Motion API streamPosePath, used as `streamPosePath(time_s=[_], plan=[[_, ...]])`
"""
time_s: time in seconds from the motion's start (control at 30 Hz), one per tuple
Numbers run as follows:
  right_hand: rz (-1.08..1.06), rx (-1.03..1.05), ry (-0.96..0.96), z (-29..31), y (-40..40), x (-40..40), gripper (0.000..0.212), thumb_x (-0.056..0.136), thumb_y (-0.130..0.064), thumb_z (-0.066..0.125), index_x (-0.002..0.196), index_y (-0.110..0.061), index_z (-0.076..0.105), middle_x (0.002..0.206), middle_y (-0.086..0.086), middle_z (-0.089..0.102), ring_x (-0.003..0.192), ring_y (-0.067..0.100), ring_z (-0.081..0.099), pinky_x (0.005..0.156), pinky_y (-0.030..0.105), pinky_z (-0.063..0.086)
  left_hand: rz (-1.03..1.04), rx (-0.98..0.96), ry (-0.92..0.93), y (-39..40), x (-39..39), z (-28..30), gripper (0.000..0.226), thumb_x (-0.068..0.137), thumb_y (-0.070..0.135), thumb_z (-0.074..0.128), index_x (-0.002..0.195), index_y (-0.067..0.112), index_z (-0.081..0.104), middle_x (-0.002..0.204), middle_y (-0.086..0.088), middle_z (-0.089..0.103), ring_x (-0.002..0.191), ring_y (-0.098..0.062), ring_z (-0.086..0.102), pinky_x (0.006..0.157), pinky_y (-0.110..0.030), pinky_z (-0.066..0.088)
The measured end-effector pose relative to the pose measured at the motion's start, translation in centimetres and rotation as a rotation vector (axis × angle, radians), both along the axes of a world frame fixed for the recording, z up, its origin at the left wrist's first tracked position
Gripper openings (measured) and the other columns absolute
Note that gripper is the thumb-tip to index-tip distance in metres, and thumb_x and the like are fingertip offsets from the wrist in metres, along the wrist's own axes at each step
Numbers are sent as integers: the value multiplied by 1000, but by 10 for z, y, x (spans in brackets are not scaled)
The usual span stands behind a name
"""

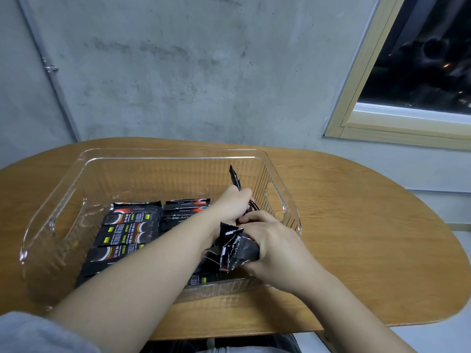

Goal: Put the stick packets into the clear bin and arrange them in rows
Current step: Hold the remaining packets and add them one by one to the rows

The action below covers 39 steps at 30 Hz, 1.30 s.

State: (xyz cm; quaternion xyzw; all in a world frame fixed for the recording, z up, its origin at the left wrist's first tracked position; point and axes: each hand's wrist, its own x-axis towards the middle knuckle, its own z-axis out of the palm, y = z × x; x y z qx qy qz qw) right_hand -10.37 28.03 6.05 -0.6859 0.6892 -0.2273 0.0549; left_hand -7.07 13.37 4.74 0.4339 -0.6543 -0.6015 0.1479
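A clear bin [63,200] stands on the wooden table. Black stick packets lie flat in two rows on its floor: a left row [127,228] and a second row [186,210] beside it, partly hidden by my forearm. My left hand [233,207] reaches into the bin's right part and grips one black packet [234,177] that sticks up out of the fist. My right hand [270,243] holds a bunch of packets [232,250] just above the bin's near right corner.
The oval wooden table [356,238] ends close to my body and curves off at the right. A concrete wall stands behind it, with a wood-framed window [382,123] at the upper right.
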Motion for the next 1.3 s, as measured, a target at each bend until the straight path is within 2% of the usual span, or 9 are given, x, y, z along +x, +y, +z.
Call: streamPosePath(time_s=[0.23,0.37,0.53,0.7,0.83,0.93,1.07,1.2,1.3], plan=[[-69,-6,-158,4,4,8,34,72,-21,67,63,-46,47,84,-29,49,117,-9,39,85,28,46,25,-124,83,-6,1,4,30,95,24,34,112,3,48,71,-2,46,62,-14,47,55,-28,34],[-155,-70,-261,5,2,12,39,71,-19,66,54,-39,37,65,-22,43,75,-7,45,63,15,34,134,-123,236,-10,-1,10,18,94,11,38,111,14,41,72,1,40,57,-12,40,51,-25,35],[-179,-123,-425,12,0,15,43,76,-7,67,53,-31,39,49,-19,48,51,-1,43,49,14,33,206,-200,360,-25,9,15,28,94,12,37,122,14,41,84,-3,48,63,-14,44,63,-30,39],[-260,-132,-520,10,-5,13,39,78,-11,68,55,-24,40,48,-16,46,48,0,38,48,13,30,131,-310,356,-39,23,29,24,94,14,38,116,21,43,97,-8,52,80,-17,49,78,-33,44],[-265,-104,-592,13,-10,16,28,79,-10,69,61,-12,47,47,-15,45,45,1,37,46,13,29,73,-423,312,-48,41,34,27,95,13,40,122,16,45,102,-10,53,79,-7,47,69,-17,35],[-256,-64,-629,17,-11,18,28,82,-10,68,61,-17,50,43,-18,48,42,-2,42,45,9,30,164,-467,357,-55,49,35,26,95,12,39,120,17,46,98,-7,52,75,-6,45,66,-17,35],[-306,-73,-589,20,-12,17,39,82,-12,68,55,-25,44,41,-21,47,42,-3,44,43,9,30,252,-453,435,-64,62,38,26,94,7,39,117,16,47,92,2,54,82,-6,49,73,-21,38],[-358,-97,-595,19,-17,13,36,82,-13,69,56,-25,46,41,-21,47,41,-2,41,42,10,28,109,-435,324,-62,72,39,24,93,15,49,114,24,55,101,3,56,97,-15,52,86,-33,42],[-335,-108,-614,21,-23,12,26,82,-13,68,63,-21,53,43,-19,48,41,0,40,41,10,27,-61,-256,324,-42,73,37,22,91,10,52,105,27,58,89,-2,55,82,-19,53,71,-33,45]])
